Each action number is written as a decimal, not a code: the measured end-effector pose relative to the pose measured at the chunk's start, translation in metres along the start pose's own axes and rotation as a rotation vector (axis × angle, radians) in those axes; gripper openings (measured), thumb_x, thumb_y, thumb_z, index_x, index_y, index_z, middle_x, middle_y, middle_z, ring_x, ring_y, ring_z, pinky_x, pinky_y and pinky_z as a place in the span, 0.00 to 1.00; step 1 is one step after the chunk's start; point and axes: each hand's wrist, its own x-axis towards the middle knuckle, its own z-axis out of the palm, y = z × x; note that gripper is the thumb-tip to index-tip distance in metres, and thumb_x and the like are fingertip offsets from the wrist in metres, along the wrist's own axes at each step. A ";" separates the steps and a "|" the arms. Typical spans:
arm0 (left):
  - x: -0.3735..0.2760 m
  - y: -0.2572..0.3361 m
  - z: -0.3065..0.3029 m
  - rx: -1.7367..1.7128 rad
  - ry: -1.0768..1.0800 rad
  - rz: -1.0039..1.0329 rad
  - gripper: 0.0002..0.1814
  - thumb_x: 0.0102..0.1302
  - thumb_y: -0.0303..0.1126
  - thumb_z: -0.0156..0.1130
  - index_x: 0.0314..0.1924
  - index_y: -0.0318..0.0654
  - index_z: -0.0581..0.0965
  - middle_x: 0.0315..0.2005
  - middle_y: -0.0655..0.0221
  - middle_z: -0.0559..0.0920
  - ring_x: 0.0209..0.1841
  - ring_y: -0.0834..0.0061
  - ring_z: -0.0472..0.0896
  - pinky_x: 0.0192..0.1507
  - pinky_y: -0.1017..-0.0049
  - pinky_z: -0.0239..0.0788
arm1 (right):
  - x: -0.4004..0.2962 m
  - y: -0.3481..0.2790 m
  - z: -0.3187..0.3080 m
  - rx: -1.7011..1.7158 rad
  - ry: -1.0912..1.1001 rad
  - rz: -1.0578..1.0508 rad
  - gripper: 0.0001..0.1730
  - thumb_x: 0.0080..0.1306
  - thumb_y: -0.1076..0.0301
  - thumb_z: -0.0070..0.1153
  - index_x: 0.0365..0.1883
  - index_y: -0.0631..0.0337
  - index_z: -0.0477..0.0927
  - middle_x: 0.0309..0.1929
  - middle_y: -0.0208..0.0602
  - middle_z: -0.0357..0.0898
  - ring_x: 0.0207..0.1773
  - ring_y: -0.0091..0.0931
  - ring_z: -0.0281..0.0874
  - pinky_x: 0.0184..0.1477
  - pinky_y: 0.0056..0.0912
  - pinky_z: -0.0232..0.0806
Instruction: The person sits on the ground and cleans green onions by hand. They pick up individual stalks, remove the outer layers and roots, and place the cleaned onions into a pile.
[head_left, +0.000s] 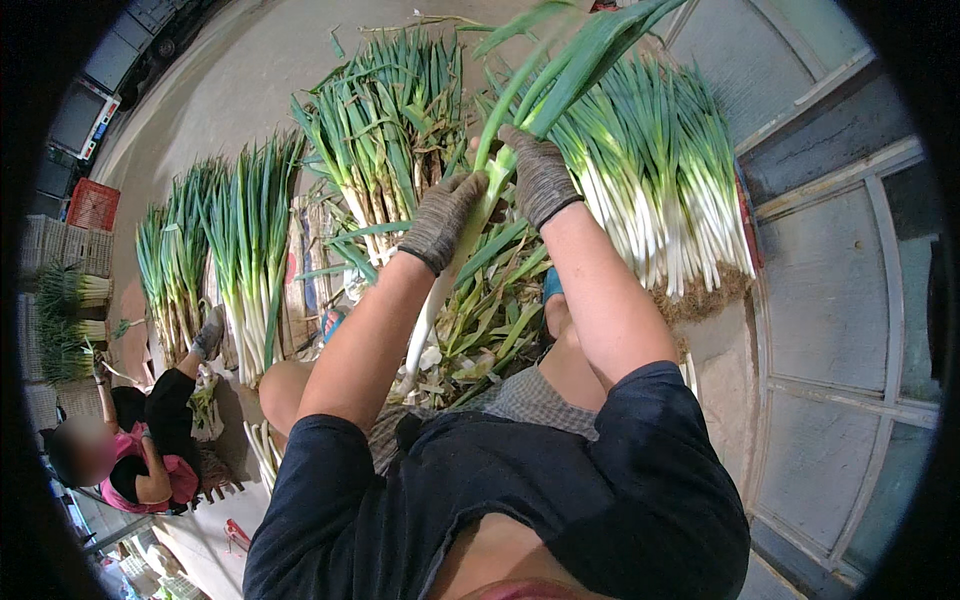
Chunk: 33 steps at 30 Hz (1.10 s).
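My left hand (448, 217), in a grey knit glove, is closed around the pale shank of a large green onion (474, 217). Higher up, my right hand (538, 174), gloved alike, grips the same stalk where its green leaves fan out. The onion slants from its white root end near my lap to broad leaves at the top. Beneath it lies a heap of stripped leaves and peelings (499, 315) between my legs. Cleaned onions with white shanks (645, 202) lie in a pile on the right. Browner, untrimmed onions (382, 142) lie beyond my left hand.
More onion bundles (247, 255) lie to the left. A person in a pink top (161, 472) sits at the far left, near stacked crates (56, 244) and a red crate (93, 205). A metal-framed panel wall (825, 330) rises at right.
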 end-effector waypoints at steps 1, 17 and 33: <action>0.003 -0.005 0.002 0.031 0.068 0.053 0.24 0.69 0.46 0.59 0.51 0.29 0.77 0.35 0.62 0.83 0.36 0.72 0.79 0.43 0.72 0.71 | 0.006 0.002 -0.002 0.048 -0.009 0.001 0.19 0.60 0.59 0.64 0.44 0.60 0.75 0.36 0.39 0.74 0.39 0.33 0.72 0.42 0.45 0.68; -0.011 -0.042 -0.002 0.589 0.720 0.577 0.17 0.70 0.39 0.58 0.45 0.30 0.78 0.33 0.56 0.83 0.34 0.68 0.80 0.40 0.70 0.72 | -0.015 -0.017 -0.008 0.219 -0.078 -0.113 0.12 0.63 0.67 0.62 0.42 0.62 0.76 0.33 0.35 0.80 0.36 0.30 0.79 0.45 0.38 0.74; -0.080 -0.167 -0.180 0.148 0.739 -0.078 0.17 0.67 0.40 0.60 0.44 0.31 0.81 0.32 0.62 0.84 0.29 0.72 0.82 0.33 0.73 0.74 | 0.000 -0.070 -0.083 0.626 -0.210 -0.222 0.09 0.64 0.72 0.55 0.33 0.60 0.66 0.36 0.45 0.77 0.30 0.31 0.75 0.39 0.40 0.71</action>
